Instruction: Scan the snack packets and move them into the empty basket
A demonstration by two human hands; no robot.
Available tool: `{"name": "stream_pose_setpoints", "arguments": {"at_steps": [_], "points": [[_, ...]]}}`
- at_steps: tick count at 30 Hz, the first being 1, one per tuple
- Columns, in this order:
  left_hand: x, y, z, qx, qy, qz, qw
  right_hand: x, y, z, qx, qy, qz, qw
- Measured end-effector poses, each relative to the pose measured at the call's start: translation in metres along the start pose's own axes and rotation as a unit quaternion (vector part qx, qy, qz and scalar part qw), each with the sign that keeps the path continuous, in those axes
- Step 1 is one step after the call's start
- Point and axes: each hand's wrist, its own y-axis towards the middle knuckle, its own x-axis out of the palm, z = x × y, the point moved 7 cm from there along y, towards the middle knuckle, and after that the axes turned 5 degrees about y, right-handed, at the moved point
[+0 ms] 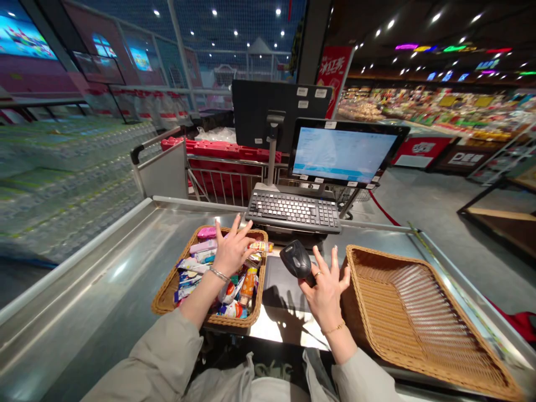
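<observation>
Just to the near left of the black keyboard (295,211), a person's left hand (230,251) reaches over a wicker basket (165,293) full of packaged goods, its fingers spread and its thumb side at a yellow-and-red packet (264,246) by the rim closest to the keyboard; whether the packet is gripped or merely touched cannot be told. Directly on the keyboard's near side, the right hand (329,290) grasps a black barcode scanner (295,258) by its handle, low between thumb and index finger, the other fingers fanned upward and the scanner's head tipped toward the basket of goods. Among those goods lie an orange bottle (248,286), on the basket side nearer the keyboard, and a pink packet (206,232) at the far end; many of the other wrappers overlap too closely to name. A flat grey pad (276,279) sits on the tabletop (117,279) on the keyboard's near side, beside the basket of goods. To the near right of the keyboard stands a second wicker container (402,301), its slatted inner walls showing. Behind the keyboard rise a lit monitor (343,153), toward the right, and a dark display (251,106) seen from its back; a metal cart (226,178) stands beyond, to the keyboard's far left.
</observation>
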Motion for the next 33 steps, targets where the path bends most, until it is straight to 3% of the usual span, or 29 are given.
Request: {"name": "stream_pose_setpoints", "arguments": {"at_steps": [16,25,33], "points": [[-0.002,0.025,0.026,0.066,-0.008,0.043,0.997,-0.025,-0.006,-0.005,-0.025,-0.002,-0.018,1.000],[0.000,0.037,0.028,0.110,-0.029,0.055,0.992,-0.028,-0.010,-0.005,-0.028,0.001,-0.032,0.999],[-0.006,0.037,0.031,0.149,-0.016,0.118,0.982,-0.032,-0.009,-0.007,-0.036,0.029,-0.029,0.999]]}}
